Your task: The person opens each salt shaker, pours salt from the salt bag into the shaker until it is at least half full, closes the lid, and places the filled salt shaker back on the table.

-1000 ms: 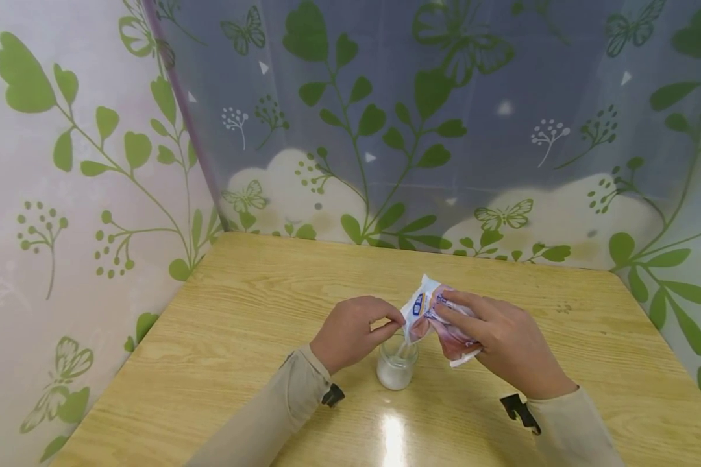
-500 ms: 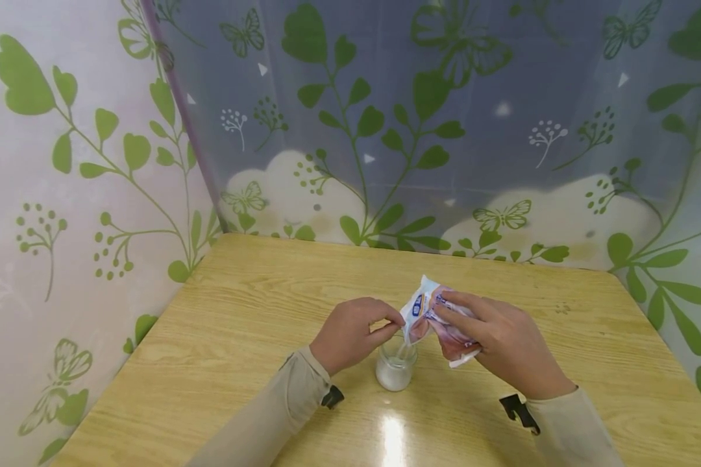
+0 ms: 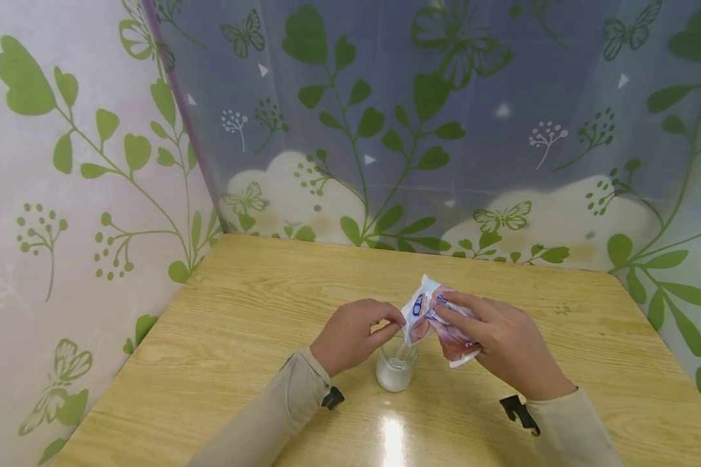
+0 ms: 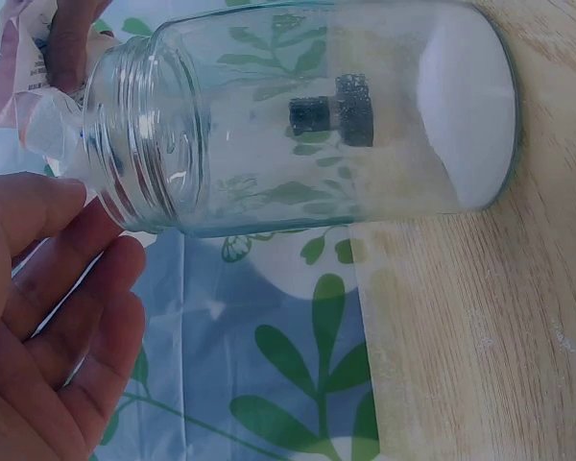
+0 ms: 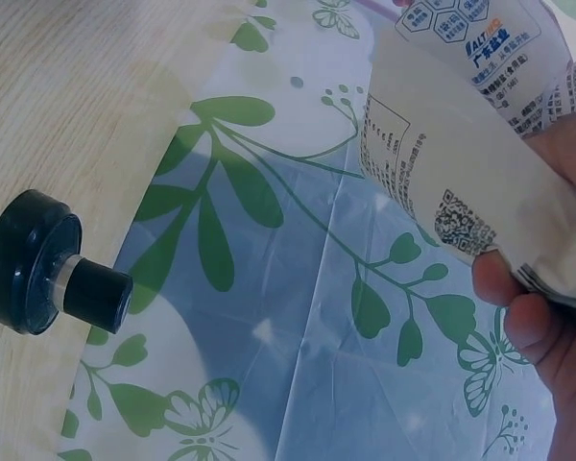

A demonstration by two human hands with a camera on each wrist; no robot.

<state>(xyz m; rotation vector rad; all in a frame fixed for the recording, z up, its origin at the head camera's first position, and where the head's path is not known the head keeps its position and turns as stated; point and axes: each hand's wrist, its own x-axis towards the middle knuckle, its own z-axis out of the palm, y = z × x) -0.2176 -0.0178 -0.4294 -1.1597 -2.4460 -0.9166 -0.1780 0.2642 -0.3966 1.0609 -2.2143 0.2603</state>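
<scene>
A glass jar [image 3: 394, 375] stands upright on the table, with white salt [image 4: 466, 106] covering its bottom. Over its open mouth, a pink and white printed salt bag [image 3: 420, 311] is tilted with its corner down. My right hand [image 3: 508, 340] grips the body of the bag from the right; the right wrist view shows fingertips beneath its printed back. On the other side, my left hand [image 3: 356, 334] pinches the bag's corner near the jar rim. The left wrist view shows its other fingers loosely bent beside the jar's threaded neck.
A black two-part cylindrical object [image 5: 38, 264] stands on the wooden table [image 3: 239, 292], also visible through the jar in the left wrist view. Curtains [image 3: 339, 130] printed with leaves and butterflies hang behind and to the left of the table.
</scene>
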